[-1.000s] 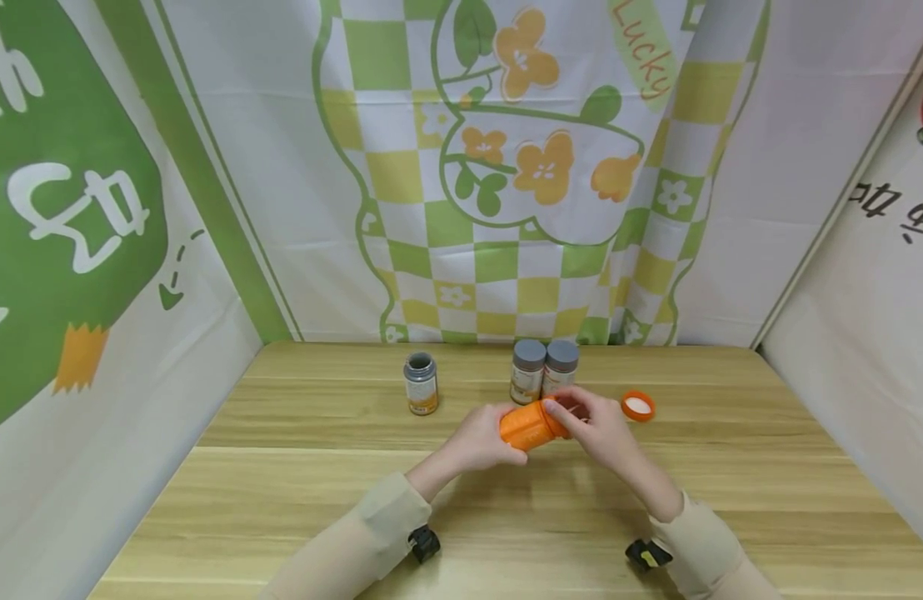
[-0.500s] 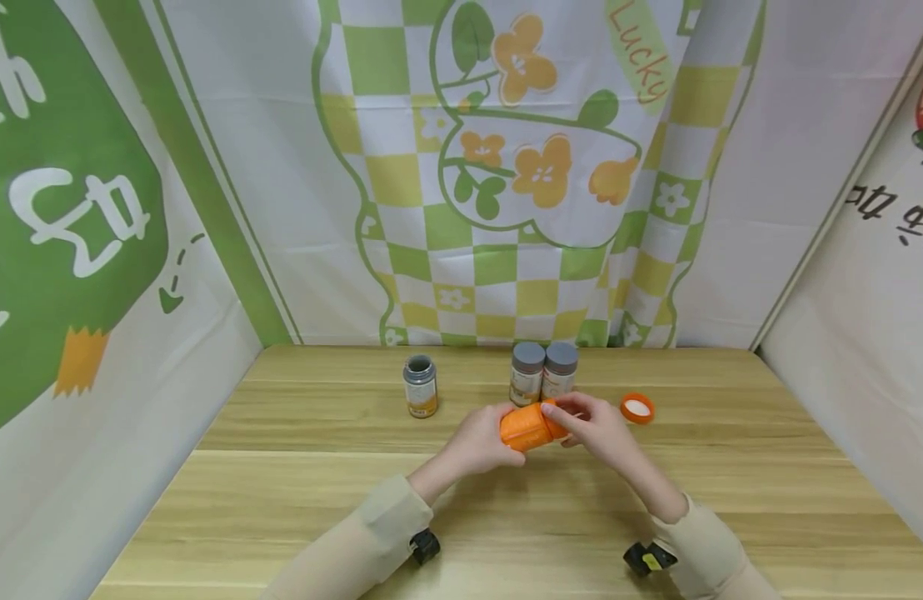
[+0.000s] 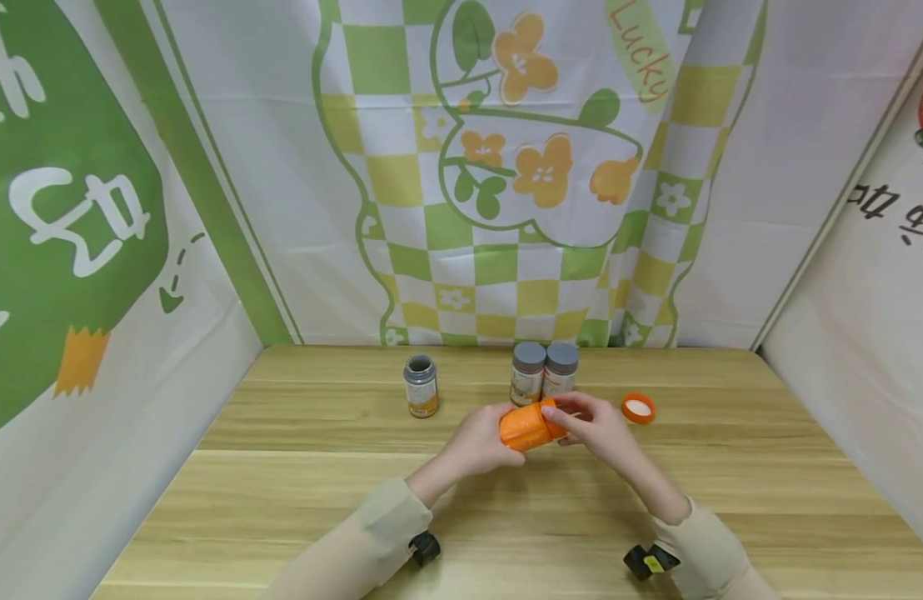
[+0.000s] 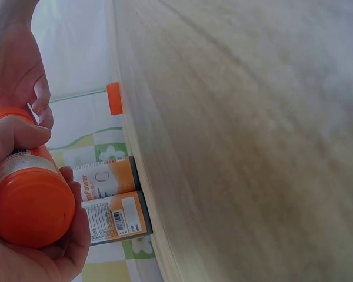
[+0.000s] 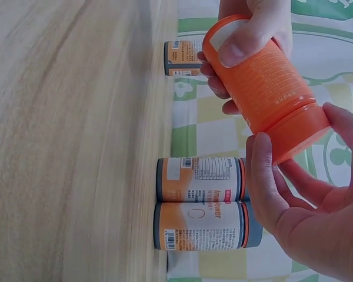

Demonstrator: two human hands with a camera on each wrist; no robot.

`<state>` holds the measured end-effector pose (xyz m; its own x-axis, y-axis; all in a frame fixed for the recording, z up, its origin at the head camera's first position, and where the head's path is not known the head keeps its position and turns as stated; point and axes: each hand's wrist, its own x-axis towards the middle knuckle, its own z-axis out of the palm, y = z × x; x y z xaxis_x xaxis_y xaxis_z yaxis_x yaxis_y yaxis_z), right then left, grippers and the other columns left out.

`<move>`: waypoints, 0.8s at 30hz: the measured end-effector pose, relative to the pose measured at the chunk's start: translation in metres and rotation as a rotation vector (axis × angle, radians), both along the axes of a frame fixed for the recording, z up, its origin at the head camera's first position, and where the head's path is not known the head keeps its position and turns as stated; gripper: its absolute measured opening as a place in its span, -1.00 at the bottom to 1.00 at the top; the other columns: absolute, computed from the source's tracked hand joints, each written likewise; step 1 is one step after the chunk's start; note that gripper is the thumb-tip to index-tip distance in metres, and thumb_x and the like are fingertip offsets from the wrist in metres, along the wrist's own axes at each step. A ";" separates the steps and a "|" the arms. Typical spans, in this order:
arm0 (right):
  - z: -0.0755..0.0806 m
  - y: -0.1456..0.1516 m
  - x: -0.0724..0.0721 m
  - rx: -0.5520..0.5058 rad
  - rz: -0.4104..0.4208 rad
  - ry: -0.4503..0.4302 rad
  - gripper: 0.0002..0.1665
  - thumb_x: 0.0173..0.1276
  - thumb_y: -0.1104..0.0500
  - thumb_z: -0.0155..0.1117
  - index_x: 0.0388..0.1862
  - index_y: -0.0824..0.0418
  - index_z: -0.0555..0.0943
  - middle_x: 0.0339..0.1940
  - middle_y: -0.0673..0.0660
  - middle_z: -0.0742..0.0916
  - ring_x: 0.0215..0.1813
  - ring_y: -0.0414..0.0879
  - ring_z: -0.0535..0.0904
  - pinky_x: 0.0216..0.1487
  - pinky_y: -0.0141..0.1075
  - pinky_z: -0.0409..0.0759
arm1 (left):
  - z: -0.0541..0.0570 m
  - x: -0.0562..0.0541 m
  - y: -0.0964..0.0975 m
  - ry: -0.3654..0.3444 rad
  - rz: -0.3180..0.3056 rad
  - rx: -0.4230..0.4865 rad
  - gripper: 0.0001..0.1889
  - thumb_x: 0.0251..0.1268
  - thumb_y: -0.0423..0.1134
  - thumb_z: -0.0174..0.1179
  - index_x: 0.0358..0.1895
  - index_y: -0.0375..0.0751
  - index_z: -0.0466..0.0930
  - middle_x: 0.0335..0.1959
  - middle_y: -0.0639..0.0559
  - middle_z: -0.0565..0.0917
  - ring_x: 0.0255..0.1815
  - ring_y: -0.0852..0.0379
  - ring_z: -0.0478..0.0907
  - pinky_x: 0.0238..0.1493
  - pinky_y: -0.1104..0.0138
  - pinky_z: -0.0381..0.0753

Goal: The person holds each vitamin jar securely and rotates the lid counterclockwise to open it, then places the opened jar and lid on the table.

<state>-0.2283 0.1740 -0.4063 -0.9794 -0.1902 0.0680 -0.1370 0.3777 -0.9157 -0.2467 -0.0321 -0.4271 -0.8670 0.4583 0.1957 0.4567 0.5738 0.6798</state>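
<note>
In the head view my left hand (image 3: 484,440) grips an orange bottle (image 3: 525,427) above the table, tilted with its far end to the right. The right wrist view shows the left thumb lying along the bottle's printed side. My right hand (image 3: 598,427) holds the orange cap (image 5: 301,132) at the bottle's other end, thumb and fingers on opposite sides of its rim. In the left wrist view the bottle's smooth orange base (image 4: 34,205) faces the camera. The bottle's opening is hidden.
Two grey-capped bottles (image 3: 528,375) stand side by side just behind the hands. An uncapped grey bottle (image 3: 421,386) stands to the left. At the right, an orange lid (image 3: 638,408) with a white inside lies on the wooden table (image 3: 319,467).
My right fingers have drawn in round the bottle's end and shifted slightly. The left hand and the bottle stay nearly in place.
</note>
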 end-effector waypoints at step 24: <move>0.000 0.010 -0.001 -0.103 0.232 0.042 -0.39 0.25 0.15 0.31 0.24 0.38 0.42 0.16 0.37 0.57 0.07 0.15 0.59 -0.08 -0.29 0.63 | 0.004 0.004 -0.002 -0.014 -0.017 0.003 -0.49 -0.29 -0.28 0.45 -0.09 -0.15 0.57 -0.41 0.12 0.59 -0.46 0.25 0.43 -0.41 0.42 0.43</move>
<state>-0.2295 0.1842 -0.4061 -0.9063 -0.3992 0.1388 -0.2480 0.2364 -0.9395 -0.2425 -0.0341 -0.4231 -0.8617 0.4726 0.1849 0.4569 0.5640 0.6878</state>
